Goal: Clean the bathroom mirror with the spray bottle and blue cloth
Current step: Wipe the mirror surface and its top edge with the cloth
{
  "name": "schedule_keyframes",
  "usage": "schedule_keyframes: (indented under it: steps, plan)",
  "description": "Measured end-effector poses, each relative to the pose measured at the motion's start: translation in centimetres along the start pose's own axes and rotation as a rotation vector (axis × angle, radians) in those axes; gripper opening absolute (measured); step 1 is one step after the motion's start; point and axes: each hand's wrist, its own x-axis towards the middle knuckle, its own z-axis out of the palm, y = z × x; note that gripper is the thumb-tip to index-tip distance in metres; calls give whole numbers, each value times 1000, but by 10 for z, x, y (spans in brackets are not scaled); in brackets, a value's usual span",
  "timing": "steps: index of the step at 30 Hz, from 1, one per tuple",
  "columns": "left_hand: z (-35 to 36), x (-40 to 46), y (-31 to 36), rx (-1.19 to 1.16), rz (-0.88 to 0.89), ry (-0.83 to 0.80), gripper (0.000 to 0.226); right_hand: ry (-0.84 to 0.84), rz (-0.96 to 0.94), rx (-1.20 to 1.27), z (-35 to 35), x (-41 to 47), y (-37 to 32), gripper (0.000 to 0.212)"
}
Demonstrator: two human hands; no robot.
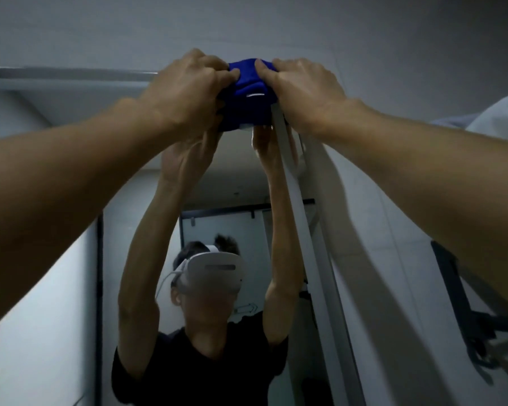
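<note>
Both hands, left hand and right hand, clamp the bunched blue cloth at the mirror top-right corner, where stretched arms risk slipping off the edge, leaving streaks.

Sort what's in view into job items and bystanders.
Job: blue cloth, gripped by left hand and right hand; mirror. Spray bottle not in view.

Bystanders: white fabric at right edge; dark bracket on the right wall.
</note>
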Motion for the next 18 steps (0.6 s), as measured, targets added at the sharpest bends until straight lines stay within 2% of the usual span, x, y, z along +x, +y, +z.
schedule_keyframes:
  steps: [4,8,13,18]
  plan:
    - [-2,-19,14,25,33,-49,51,-49,27,-44,-6,-32,-10,66]
    - [-7,-47,35,7,103,-63,46,-18,74,73,-10,-70,-17,46]
    - [-12,-93,65,-36,128,-69,45,-142,-32,90,-13,-126,-21,63]
    - [-13,-149,107,-137,88,-119,53,-231,-26,192,-20,-183,-36,61]
